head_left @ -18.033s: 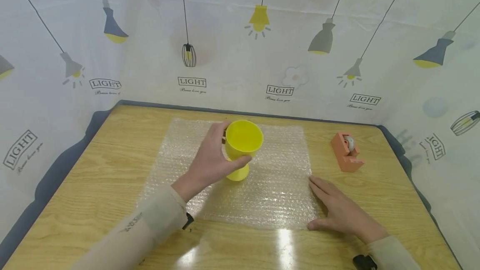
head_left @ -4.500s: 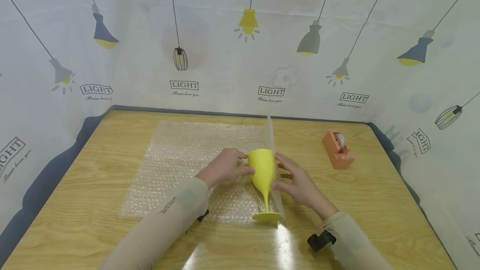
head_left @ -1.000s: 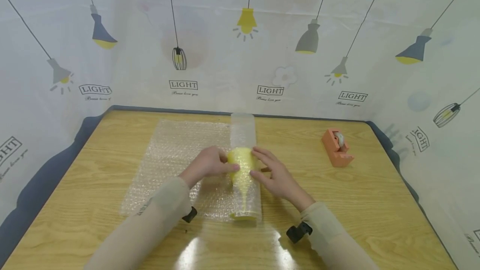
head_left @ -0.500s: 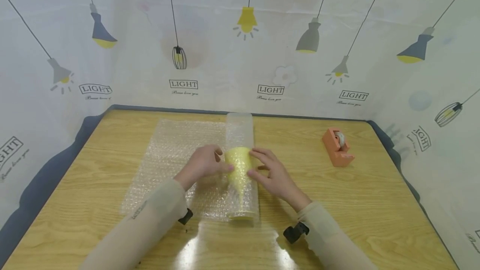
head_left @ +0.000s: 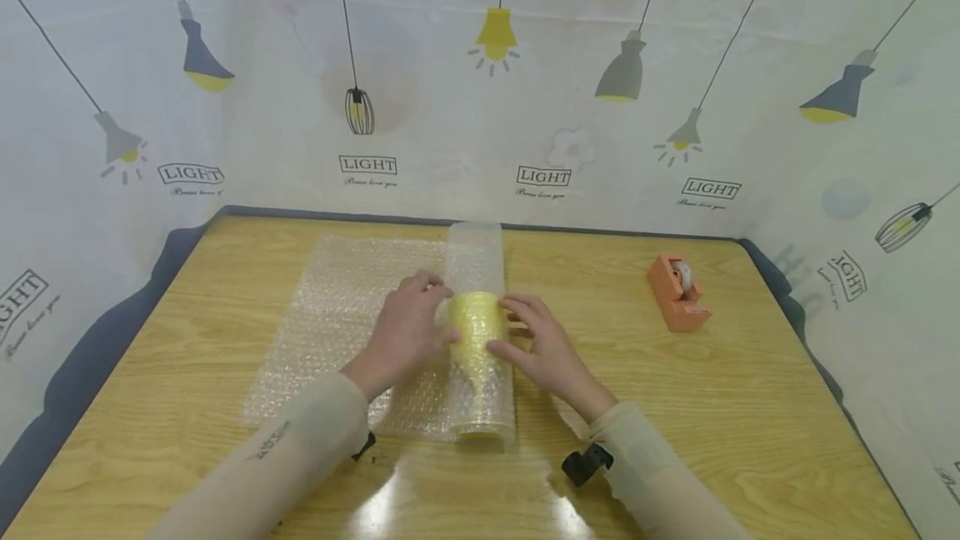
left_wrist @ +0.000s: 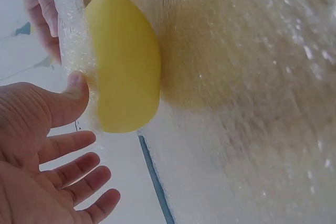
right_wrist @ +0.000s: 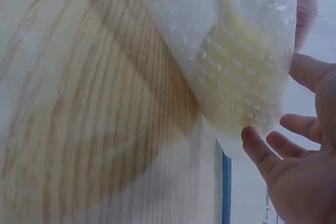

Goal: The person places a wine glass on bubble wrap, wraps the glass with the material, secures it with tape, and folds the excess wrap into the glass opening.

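Here's the yellow cup [left_wrist: 126, 66], a stemmed one, lying on its side, rim away from the person, foot toward them, and a layer of bubble wrap [head_left: 337, 323] is folded right over it! Yellow shows hazily through the bubbles from above, while the left wrist view looks in under the fold and gets the bowl bare. The rest of the sheet spreads flat to the left of the cup, and the folded part runs on past its rim.

Look at the left hand [head_left: 405, 323], tucked in at the cup's left side: thumb tip against the wrap by the bowl, the other fingers loosely stretched out past the rim, nothing clasped. And across on the cup's right side, there's the right hand [head_left: 551, 352], thumb and fingertips resting on the wrapped bowl, fingers spread and only gently bent, a light touch with no clenched grip! A small black device [head_left: 588, 465] sits at that wrist, on a pale sleeve [head_left: 648, 457], nearer the person than the cup.

Under the cup and its wrap, a wooden table [head_left: 712, 407]; well off to the cup's right, an orange tape dispenser [head_left: 669, 311] with its roll of tape [head_left: 683, 275] loaded; and beyond the cup, a white backdrop [head_left: 442, 48] printed with hanging lamps [head_left: 497, 32]
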Demonstrator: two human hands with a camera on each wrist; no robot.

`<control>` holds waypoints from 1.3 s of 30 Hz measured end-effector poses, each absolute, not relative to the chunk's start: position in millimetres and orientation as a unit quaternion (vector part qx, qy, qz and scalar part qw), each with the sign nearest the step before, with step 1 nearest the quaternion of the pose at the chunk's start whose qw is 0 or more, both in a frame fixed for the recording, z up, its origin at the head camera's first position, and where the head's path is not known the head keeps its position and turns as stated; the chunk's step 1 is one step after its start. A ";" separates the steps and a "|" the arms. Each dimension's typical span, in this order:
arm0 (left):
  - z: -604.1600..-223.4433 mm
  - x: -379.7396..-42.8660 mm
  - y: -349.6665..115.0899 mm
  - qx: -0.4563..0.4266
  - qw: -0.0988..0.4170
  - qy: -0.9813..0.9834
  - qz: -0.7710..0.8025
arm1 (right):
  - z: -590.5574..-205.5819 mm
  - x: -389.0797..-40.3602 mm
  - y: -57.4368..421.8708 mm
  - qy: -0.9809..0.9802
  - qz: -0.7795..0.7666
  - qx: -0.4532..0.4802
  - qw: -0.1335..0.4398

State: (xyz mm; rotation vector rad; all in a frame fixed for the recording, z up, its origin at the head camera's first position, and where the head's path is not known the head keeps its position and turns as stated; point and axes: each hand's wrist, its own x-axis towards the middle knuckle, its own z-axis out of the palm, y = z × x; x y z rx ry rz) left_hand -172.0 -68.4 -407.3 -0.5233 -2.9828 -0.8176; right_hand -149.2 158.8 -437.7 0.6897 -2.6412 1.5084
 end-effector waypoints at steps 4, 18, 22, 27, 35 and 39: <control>-407.6 -170.9 -70.3 -0.178 0.006 -0.950 -0.255 | -437.9 -149.1 157.9 -0.846 0.496 0.196 -0.015; -407.6 -171.5 -69.6 -0.184 -0.065 -0.937 -0.290 | -437.9 -153.2 156.0 -0.850 0.502 0.147 -0.067; -406.7 -173.8 -68.2 -0.171 -0.095 -0.936 -0.291 | -437.3 -153.7 156.5 -0.848 0.503 0.148 -0.072; -404.0 -175.2 -68.0 -0.169 -0.117 -0.934 -0.292 | -435.3 -154.4 156.8 -0.848 0.500 0.161 -0.071; -397.4 -179.8 -70.2 -0.180 -0.145 -0.924 -0.306 | -430.8 -154.4 155.0 -0.847 0.497 0.174 -0.076; -396.6 -182.9 -69.9 -0.160 -0.157 -0.919 -0.325 | -429.0 -153.8 152.8 -0.844 0.498 0.184 -0.074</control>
